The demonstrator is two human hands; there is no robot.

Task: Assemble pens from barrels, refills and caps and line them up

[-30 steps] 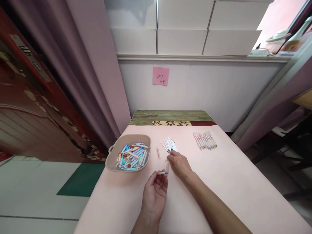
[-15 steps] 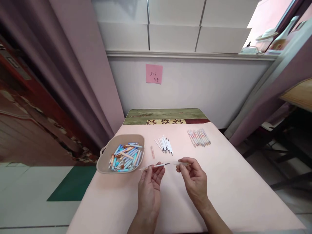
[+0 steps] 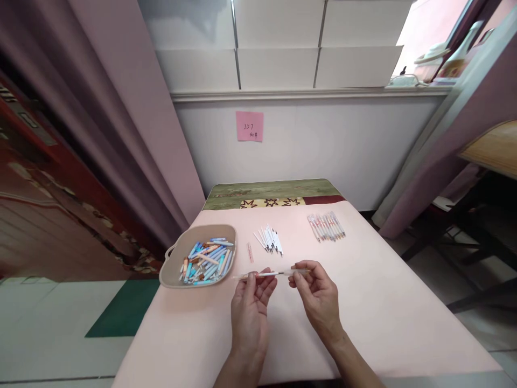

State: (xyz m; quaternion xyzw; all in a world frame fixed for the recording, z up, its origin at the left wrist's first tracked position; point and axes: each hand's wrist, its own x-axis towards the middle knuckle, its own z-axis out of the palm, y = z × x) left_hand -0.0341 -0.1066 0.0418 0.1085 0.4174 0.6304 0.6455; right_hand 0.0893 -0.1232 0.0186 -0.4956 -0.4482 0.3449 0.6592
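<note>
My left hand [image 3: 250, 310] is closed on a clear pen barrel [image 3: 243, 277] with reddish print. A white pen refill [image 3: 266, 274] sticks out of that barrel to the right, dark tip first. Pinched in my right hand [image 3: 321, 295] is a clear pen front section [image 3: 290, 272], in line with the refill. The refill's tip reaches its open end; how far inside it goes, I cannot tell. Just beyond my left hand lies another printed pen barrel [image 3: 250, 252]. Several white refills [image 3: 270, 240] with dark tips lie in a loose pile on the table.
Left on the pink-covered table [image 3: 388, 323] stands a beige basket [image 3: 166, 275] holding many blue, orange and white pen parts. A row of clear printed pens [image 3: 326, 226] lies at the far right. A pink note [image 3: 249, 126] is stuck on the wall behind.
The refill's tip and the clear front section have come together, closing the small gap between them. My right hand has shifted slightly left. The view has tilted a little.
</note>
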